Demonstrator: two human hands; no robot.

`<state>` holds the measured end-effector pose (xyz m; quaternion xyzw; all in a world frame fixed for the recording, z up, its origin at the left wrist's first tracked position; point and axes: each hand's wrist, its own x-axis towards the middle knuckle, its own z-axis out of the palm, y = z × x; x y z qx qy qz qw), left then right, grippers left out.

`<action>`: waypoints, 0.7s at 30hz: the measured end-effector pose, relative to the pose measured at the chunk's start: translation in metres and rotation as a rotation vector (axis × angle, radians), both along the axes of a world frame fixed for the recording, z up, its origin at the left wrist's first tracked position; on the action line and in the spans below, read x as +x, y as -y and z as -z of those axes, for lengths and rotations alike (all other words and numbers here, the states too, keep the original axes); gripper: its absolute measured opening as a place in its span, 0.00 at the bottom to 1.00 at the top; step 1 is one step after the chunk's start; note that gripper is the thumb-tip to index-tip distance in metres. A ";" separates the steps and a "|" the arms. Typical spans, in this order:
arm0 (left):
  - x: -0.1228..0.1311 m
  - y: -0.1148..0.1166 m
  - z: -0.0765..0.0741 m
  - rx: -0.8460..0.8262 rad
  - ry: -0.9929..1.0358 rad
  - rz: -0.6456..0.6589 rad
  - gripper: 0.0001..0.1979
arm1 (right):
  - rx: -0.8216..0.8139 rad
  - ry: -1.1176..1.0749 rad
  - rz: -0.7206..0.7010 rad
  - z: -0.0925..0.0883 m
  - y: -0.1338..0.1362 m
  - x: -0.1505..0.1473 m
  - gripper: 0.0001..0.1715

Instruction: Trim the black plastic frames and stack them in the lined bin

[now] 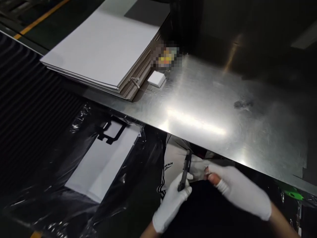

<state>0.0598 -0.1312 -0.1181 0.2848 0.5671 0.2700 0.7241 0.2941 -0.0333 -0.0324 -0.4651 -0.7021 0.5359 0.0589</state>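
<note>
My left hand (174, 200), in a white glove, is closed around a narrow black plastic part (185, 172) that stands up from the grip, seen nearly edge-on. To its right, my right hand (234, 186) wears a white glove with bare thumb and finger tips. Those tips are pinched together beside the black part. A pale, see-through patch lies between the part and the pinch; whether it is film in the fingers I cannot make out. Both hands are in front of the near edge of the metal table (210, 102), above my lap.
A tied stack of large white sheets (104, 43) lies on the table. Next to it are a small white block (157, 78) and a blurred-out colourful item (166, 57). At the left, a clear plastic bag (61, 201) holds white sheets (104, 165) and a black frame (120, 134). Something green (293, 194) is at right.
</note>
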 end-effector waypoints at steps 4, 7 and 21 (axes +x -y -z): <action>0.017 -0.003 -0.005 0.079 -0.137 0.105 0.06 | -0.090 0.184 -0.039 0.042 0.052 -0.031 0.27; 0.028 -0.001 -0.005 0.115 -0.268 0.163 0.03 | -0.099 0.322 -0.031 0.057 0.068 -0.037 0.24; 0.039 0.000 0.000 0.078 -0.281 0.139 0.04 | -0.228 0.341 0.097 0.061 0.079 -0.040 0.30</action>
